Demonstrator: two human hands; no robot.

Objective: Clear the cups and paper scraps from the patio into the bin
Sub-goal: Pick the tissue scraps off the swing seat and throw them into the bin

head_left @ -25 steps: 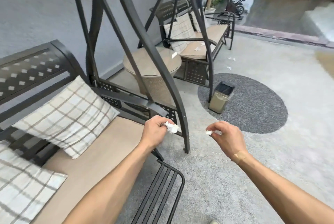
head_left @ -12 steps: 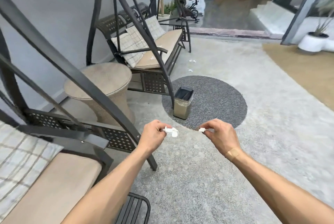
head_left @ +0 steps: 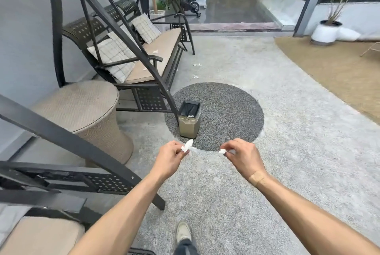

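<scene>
- My left hand (head_left: 169, 157), just left of the frame's middle, has its fingers curled and pinches a crumpled white paper scrap (head_left: 186, 147) that sticks out past the fingertips.
- My right hand (head_left: 243, 157), just right of the middle, pinches a smaller white scrap (head_left: 223, 151) between thumb and curled fingers; a tan plaster (head_left: 257, 178) sits across that wrist.
- The two hands are held apart at the same height, above the near edge of the round dark mat (head_left: 226, 114).
- The bin (head_left: 188, 120) stands upright on the mat's left side, in the centre of the frame above my hands, next to a leg of the swing bench (head_left: 144, 57); it has a black liner and something pale lies inside.
- More white scraps lie on the floor (head_left: 196, 64) and (head_left: 195, 76) in the upper middle, well beyond the bin, and others rest on the bench cushion (head_left: 155, 51).
- A woven round side table (head_left: 82, 108) stands at centre left.
- My shoe (head_left: 183, 232) shows at the bottom centre.
- I can read no writing or brand on the bin, the scraps or anything else.
</scene>
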